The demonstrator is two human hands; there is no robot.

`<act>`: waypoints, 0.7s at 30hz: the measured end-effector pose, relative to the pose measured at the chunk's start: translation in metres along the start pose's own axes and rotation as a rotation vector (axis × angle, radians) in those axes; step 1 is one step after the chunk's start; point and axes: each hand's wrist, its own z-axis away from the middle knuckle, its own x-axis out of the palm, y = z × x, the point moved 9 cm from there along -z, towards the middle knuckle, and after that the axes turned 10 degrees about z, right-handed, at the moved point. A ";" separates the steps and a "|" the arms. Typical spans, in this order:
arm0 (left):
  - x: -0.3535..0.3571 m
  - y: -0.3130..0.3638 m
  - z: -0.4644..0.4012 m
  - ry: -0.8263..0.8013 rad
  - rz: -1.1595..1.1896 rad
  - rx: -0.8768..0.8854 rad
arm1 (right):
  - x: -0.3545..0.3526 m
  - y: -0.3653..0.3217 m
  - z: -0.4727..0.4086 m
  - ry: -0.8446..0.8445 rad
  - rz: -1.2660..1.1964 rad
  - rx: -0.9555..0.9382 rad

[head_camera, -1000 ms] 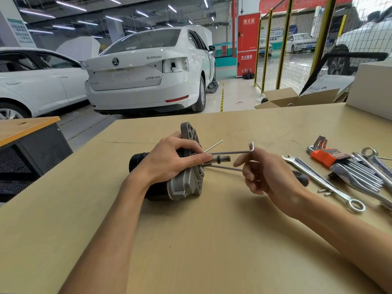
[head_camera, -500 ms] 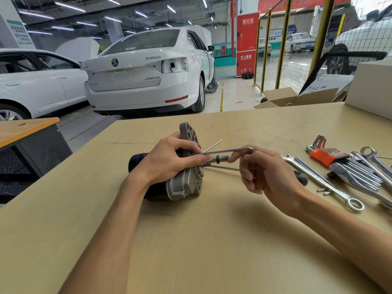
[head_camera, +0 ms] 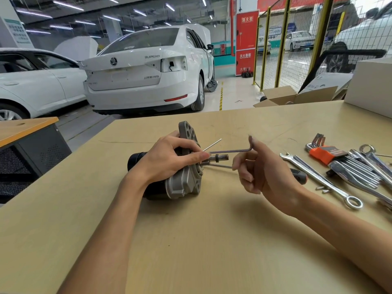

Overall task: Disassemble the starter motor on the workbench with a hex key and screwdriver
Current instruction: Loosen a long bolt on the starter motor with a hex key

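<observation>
worktop (head_camera: 212, 240) carrying everything | starter motor (head_camera: 184, 183) lying on its side mid-worktop | my left hand (head_camera: 169, 160) gripping its housing | my right hand (head_camera: 263, 175) touching the hex key (head_camera: 233, 150), grip uncertain | spanners (head_camera: 322, 177) lying right
</observation>
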 end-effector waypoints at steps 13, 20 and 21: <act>0.000 0.004 0.001 0.000 -0.020 0.008 | -0.013 -0.006 0.002 0.151 0.083 -0.077; 0.000 0.003 0.001 0.001 0.022 0.001 | -0.003 0.003 0.001 0.046 -0.009 0.040; 0.000 0.002 0.001 -0.003 0.020 0.000 | 0.000 0.001 0.001 0.010 -0.038 0.030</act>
